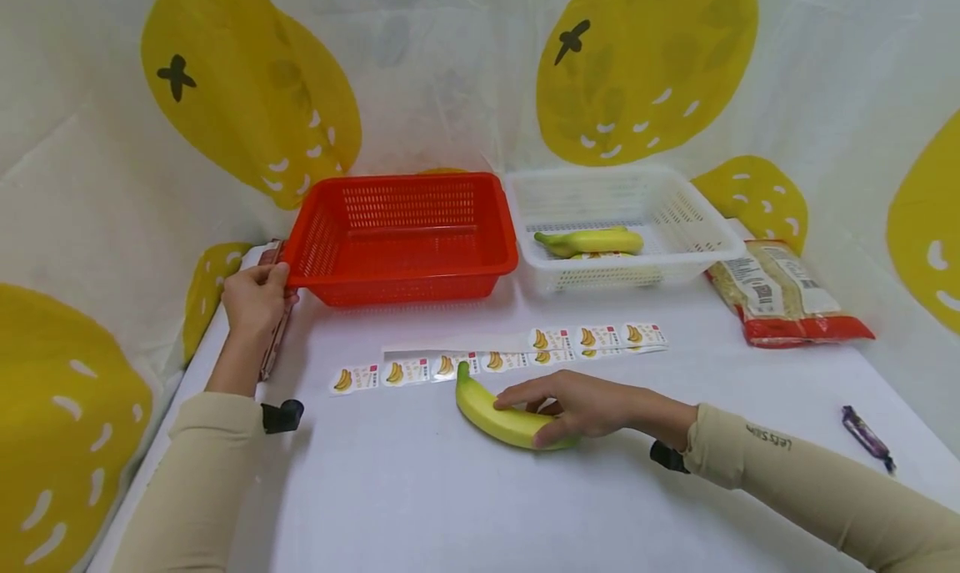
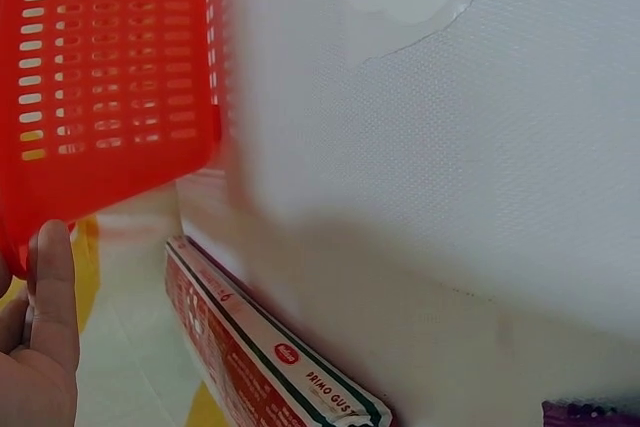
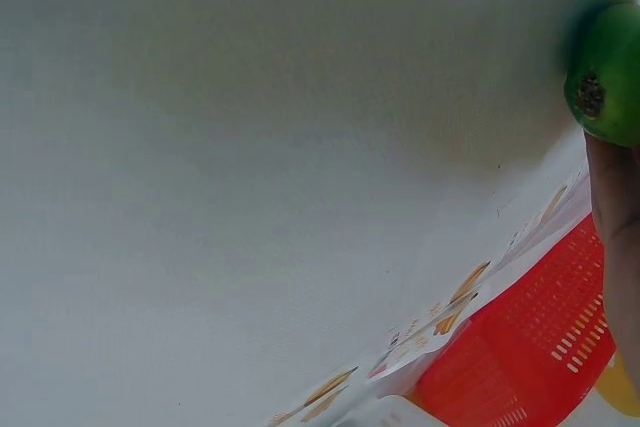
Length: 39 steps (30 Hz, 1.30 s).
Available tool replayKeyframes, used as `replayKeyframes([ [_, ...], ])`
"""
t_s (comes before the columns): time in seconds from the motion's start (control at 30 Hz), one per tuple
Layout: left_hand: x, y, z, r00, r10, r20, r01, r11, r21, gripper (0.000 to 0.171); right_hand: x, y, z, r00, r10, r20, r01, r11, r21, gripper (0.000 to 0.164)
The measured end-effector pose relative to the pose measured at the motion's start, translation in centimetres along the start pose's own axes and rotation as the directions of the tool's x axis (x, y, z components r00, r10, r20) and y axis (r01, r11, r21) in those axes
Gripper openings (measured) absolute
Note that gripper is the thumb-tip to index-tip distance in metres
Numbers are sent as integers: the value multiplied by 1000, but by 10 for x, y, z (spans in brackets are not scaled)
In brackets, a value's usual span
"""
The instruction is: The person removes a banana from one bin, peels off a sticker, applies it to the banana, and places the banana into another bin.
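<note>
With thumb and fingers my left hand pinches the rim of a red plastic basket at its front left corner. That grip also shows at the edge of the left wrist view, the thumb against the red rim. My right hand grips a yellow banana from above, over its right part. The banana lies on the white table with its greenish stem pointing left and away. In the right wrist view only a green-tinted banana end is visible beside the fingers.
Strips of banana-picture stickers lie behind the banana. A white basket holding yellow bananas stands right of the red one. Further right are a grain bag and a purple-wrapped sweet. A red-and-white package lies at left.
</note>
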<state>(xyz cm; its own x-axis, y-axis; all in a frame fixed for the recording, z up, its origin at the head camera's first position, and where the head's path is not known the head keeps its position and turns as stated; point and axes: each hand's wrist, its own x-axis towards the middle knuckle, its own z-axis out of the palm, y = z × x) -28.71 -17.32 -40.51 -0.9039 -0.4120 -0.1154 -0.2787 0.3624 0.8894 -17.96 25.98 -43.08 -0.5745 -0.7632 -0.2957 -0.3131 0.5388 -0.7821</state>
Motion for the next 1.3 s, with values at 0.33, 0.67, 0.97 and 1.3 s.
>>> replayKeyframes([
  [0.33, 4, -1, 0, 999, -39, 22, 37, 998, 49, 58, -2, 1, 0, 1000, 19, 0, -19, 1000, 7, 62],
  [0.67, -42, 25, 20, 792, 523, -316, -528, 846, 75, 36, -5, 1, -3, 998, 58, -1, -58, 998, 10, 62],
  [0.97, -114, 58, 103, 590, 598, 542, -723, 690, 26, 18, -6, 6, 0, 1000, 26, 10, -26, 999, 32, 62],
  [1.3, -115, 69, 199, 473, 298, 829, -763, 608, 217, 26, 1, 0, -2, 999, 9, 33, -9, 1000, 1, 64],
])
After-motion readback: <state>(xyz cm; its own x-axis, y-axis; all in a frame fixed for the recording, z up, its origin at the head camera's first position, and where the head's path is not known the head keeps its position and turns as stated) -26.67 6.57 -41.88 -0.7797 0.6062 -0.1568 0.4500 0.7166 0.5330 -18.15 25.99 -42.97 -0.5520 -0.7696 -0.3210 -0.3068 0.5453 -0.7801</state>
